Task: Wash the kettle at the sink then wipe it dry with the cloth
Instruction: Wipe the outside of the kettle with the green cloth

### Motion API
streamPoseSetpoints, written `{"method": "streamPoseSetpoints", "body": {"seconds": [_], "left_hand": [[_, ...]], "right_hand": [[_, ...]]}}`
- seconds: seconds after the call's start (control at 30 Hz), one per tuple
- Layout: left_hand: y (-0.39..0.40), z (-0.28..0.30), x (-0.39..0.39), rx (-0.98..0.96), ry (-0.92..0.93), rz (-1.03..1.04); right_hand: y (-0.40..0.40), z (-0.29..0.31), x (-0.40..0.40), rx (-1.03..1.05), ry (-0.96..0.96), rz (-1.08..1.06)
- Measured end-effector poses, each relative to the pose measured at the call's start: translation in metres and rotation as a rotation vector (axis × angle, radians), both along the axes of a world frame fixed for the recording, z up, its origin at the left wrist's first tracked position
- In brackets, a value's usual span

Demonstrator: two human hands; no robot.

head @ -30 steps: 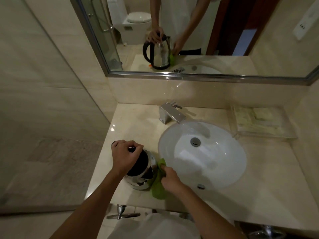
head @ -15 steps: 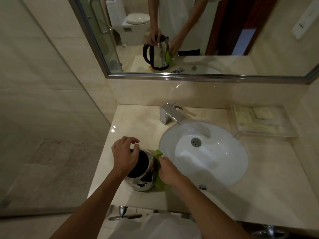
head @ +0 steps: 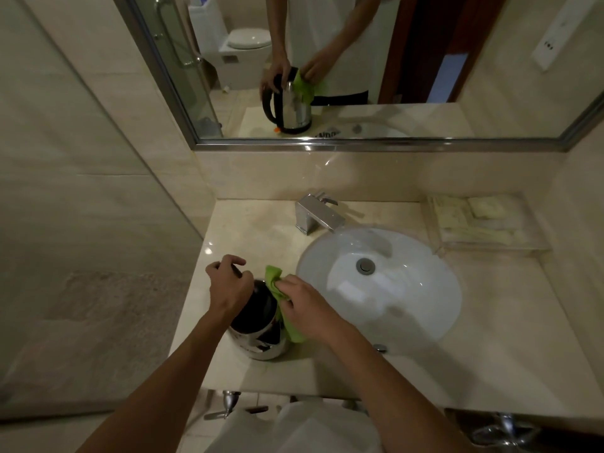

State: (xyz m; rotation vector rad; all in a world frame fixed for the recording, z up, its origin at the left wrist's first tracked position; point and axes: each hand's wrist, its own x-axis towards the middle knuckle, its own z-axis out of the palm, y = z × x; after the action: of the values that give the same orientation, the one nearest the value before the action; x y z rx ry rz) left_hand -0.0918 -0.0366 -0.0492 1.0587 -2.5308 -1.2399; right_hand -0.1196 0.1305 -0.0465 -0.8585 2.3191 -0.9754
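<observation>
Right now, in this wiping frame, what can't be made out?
- Kettle handle: head view, covered by the left hand.
- Kettle's right side: hidden behind the green cloth and right hand.
- Wet or dry: not readable on the shiny steel.
- Packets in the clear tray: too small and blurred.
- Below the counter: cut off by the frame edge.

Chrome faucet (head: 318,217) behind the basin, clear tray (head: 483,223) of packets at right, wall mirror (head: 359,60), toilet (head: 243,53) reflected.
</observation>
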Motion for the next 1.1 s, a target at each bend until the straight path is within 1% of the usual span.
{"method": "streamPoseSetpoints", "body": {"seconds": [0.17, 0.3, 0.37, 0.43, 0.5, 0.67, 0.77, 0.83, 0.93, 1.1], "left_hand": [[-0.001, -0.001, -0.004, -0.038, 0.001, -0.188], [-0.001, -0.004, -0.007, -0.024, -0.010, -0.287], [0.000, -0.003, -0.009, -0.024, -0.008, -0.308], [0.001, -0.002, -0.011, -0.028, -0.011, -0.315], [0.000, -0.003, -0.013, -0.033, -0.023, -0.330], [0.000, -0.003, -0.017, -0.043, -0.044, -0.384], [0.000, -0.003, -0.018, -0.043, -0.041, -0.383], [0.000, -0.004, -0.018, -0.046, -0.036, -0.380], [-0.001, -0.005, -0.019, -0.050, -0.042, -0.388], [-0.003, -0.008, -0.021, -0.049, -0.043, -0.394]], "right_hand": [[-0.005, -0.006, -0.014, 0.135, -0.045, 0.028], [0.003, -0.024, -0.018, 0.290, -0.136, 0.037], [0.009, -0.035, -0.014, 0.322, -0.216, 0.001], [0.014, -0.049, -0.005, 0.328, -0.345, -0.062], [0.018, -0.064, 0.006, 0.322, -0.427, -0.135], [0.020, -0.085, 0.017, 0.240, -0.565, -0.337], [0.021, -0.096, 0.018, 0.202, -0.639, -0.379], [0.022, -0.093, 0.021, 0.180, -0.639, -0.374], [0.024, -0.082, 0.025, 0.146, -0.542, -0.358], [0.023, -0.055, 0.025, 0.020, -0.459, -0.391]]}}
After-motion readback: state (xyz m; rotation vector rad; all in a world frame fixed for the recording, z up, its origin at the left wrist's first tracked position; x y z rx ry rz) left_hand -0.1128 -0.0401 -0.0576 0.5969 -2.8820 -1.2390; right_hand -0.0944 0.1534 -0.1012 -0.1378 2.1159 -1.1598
